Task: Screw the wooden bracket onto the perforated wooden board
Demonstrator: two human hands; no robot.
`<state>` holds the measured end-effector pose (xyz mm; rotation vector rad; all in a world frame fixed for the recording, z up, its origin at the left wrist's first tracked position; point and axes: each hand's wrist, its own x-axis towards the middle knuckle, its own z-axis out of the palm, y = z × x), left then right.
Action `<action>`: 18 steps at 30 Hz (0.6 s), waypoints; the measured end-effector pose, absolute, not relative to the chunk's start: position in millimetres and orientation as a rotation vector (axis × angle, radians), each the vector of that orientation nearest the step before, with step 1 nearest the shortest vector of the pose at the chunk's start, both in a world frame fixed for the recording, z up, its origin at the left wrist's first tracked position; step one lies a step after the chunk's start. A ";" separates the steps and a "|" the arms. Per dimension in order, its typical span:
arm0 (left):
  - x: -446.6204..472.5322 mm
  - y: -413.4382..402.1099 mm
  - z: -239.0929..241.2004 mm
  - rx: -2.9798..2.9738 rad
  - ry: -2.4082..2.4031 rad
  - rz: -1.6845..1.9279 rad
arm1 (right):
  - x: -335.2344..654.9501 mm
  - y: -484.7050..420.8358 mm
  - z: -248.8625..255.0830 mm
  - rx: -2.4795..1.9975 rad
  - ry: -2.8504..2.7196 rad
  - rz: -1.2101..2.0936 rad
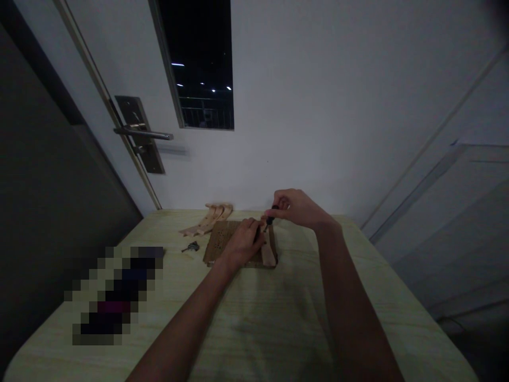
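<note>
My right hand (296,207) is closed around the black handle of a screwdriver (271,217), which points down at a pale, curved wooden piece (269,253). The tip is too small to make out exactly where it touches. My left hand (245,240) grips the same wooden piece from its left side, fingers bent against it. Under both lies a brown cardboard sheet (218,241) with small holes in its left part. Left of the cardboard rests a small pile of dark screws (193,246).
Several similar wooden pieces (214,216) lie together behind the cardboard, near the wall side. A blurred-out dark object (123,289) is on the left of the pale wooden table (246,329). A white door with a metal handle (149,132) stands behind the table.
</note>
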<state>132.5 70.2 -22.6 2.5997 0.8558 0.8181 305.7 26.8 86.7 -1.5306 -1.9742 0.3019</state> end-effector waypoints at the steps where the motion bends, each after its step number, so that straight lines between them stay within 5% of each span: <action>1: 132.5 69.9 -22.3 2.598 0.856 0.816 | 304.4 26.8 86.3 -1.524 -1.992 0.289; 18: 134.0 69.6 -22.8 2.568 0.835 0.820 | 314.9 23.9 83.9 -1.391 -1.977 0.412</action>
